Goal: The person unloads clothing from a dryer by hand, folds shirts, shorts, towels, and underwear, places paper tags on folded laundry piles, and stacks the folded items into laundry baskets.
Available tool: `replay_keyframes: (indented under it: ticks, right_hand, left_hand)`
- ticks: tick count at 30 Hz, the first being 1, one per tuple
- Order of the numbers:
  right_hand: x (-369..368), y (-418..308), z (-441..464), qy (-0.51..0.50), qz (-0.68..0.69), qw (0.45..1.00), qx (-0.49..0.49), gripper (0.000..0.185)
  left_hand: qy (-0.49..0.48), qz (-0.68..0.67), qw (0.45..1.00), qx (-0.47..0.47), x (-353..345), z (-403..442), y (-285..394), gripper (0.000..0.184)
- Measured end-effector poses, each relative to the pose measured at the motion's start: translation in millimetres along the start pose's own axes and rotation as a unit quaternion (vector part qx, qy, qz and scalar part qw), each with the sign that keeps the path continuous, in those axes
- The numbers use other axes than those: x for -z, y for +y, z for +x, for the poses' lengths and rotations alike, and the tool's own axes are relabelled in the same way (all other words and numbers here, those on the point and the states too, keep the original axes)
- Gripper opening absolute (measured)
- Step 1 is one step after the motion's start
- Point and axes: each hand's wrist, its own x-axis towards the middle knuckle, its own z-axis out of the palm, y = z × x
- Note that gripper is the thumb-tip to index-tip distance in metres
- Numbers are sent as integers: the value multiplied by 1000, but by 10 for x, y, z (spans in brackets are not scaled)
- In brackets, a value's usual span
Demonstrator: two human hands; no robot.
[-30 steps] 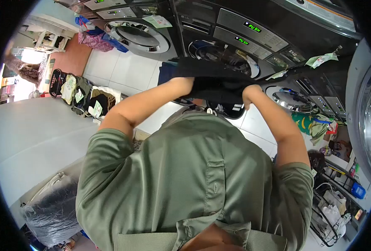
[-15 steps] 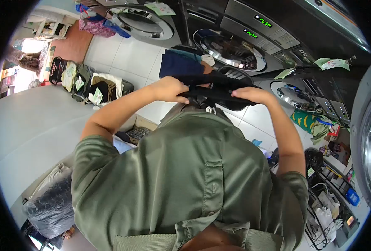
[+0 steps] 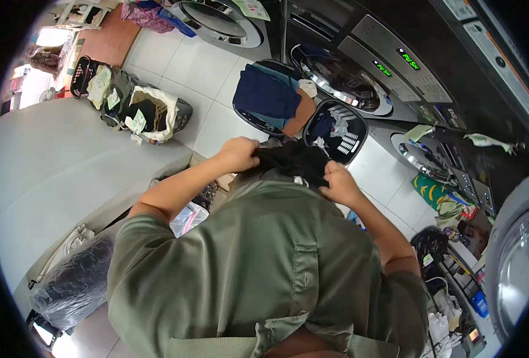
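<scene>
A black cloth (image 3: pixel 291 160) is stretched between my two hands, close in front of my waist. My left hand (image 3: pixel 239 154) grips its left end with curled fingers. Its right end is pinched in my right hand (image 3: pixel 340 182). Just beyond the cloth stands a basket (image 3: pixel 254 123) with folded navy, teal and brown clothes (image 3: pixel 267 90) on it. Right of that, a black basket (image 3: pixel 363 128) holds a few dark and white items (image 3: pixel 330 124).
Front-loading machines (image 3: pixel 336 77) line the far side, some with green lit displays. Bags of clothes (image 3: pixel 151 113) stand at the left beside a grey-white surface (image 3: pixel 55 161). An open round door (image 3: pixel 518 268) is at the right, near a wire rack (image 3: pixel 449 310).
The black cloth has come down and closer to my body, bunched between my hands. More of both baskets now shows, and the view has tilted and shifted.
</scene>
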Motion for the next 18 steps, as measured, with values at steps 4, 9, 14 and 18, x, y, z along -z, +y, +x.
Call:
replay_keyframes:
  ticks: [4, 9, 14, 18]
  right_hand:
    - [-265, 95, 444, -12, 370, 870, -324, 31]
    - [-496, 150, 825, 139, 663, 691, -254, 51]
    - [-1145, 868, 829, 238, 606, 677, -344, 42]
    - [-1355, 1060, 786, 333, 546, 685, -350, 39]
  left_hand:
    - [129, -147, 974, 115, -297, 299, 213, 25]
    - [59, -315, 943, -91, -933, 524, 527, 35]
    - [-2, -605, 783, 145, -2189, 1376, -839, 16]
    - [203, -198, 926, 251, -2571, 2256, -1468, 30]
